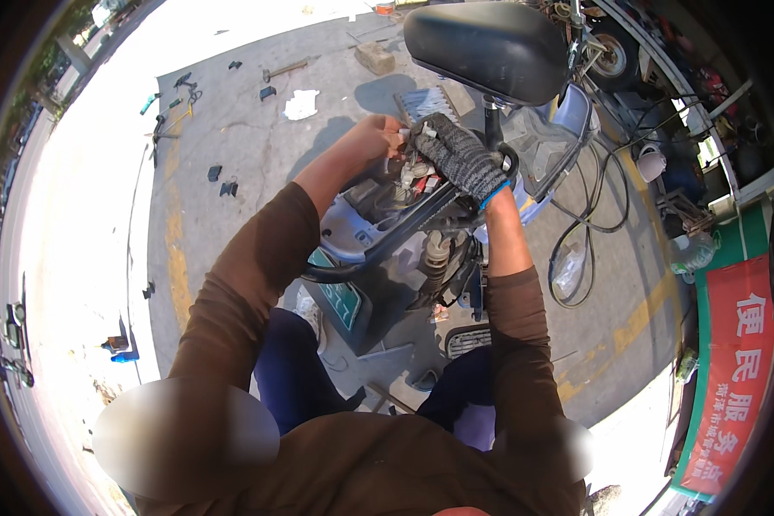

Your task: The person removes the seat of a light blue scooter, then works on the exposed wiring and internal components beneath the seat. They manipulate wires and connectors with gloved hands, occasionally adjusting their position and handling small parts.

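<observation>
Your right hand (457, 155): grey knitted glove, blue cuff. Your left hand (377, 138) bare. Above them black seat (490, 47). Below them green plate (340, 297). Your sleeves brown.

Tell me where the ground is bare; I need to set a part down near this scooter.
Bare concrete lies left of the left hand, between the white rag and the dark bits. It is crowded right of the scooter, with black cables and clutter, and under the gloved right hand around the wiring.
</observation>
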### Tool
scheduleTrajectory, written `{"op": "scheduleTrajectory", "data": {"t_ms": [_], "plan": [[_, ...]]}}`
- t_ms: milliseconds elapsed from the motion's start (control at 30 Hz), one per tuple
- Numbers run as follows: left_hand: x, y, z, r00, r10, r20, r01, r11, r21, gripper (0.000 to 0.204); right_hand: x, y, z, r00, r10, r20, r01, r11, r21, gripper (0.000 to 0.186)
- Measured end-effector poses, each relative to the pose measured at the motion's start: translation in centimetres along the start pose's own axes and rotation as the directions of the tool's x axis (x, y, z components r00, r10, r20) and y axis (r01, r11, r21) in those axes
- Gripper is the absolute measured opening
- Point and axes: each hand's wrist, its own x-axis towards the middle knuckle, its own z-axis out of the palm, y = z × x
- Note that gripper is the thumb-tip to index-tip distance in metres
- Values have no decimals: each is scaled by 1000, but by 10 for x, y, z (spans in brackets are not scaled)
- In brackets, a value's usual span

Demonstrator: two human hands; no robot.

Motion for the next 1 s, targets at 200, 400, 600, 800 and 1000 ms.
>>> {"op": "scheduleTrajectory", "data": {"t_ms": [200,400,600,800,1000], "plan": [[11,4,21,993,61,97,-53,995,-82,14,-9,-16,-2,987,-70,141,72,997,-10,42],[19,-6,29,991,64,-121,-46,989,144,18,2,-19,-9,992,38,-120,-26,995,101,36],[1,2,38,984,84,-157,-51,978,204,23,1,-14,-13,973,89,-214,-44,978,206,45],[-5,9,25,999,21,31,-26,986,166,33,2,5,-5,936,148,-319,-140,989,48,39],[-8,12,28,994,109,3,-107,975,194,35,-3,2,-11,958,24,-286,-46,996,-71,31]]}}
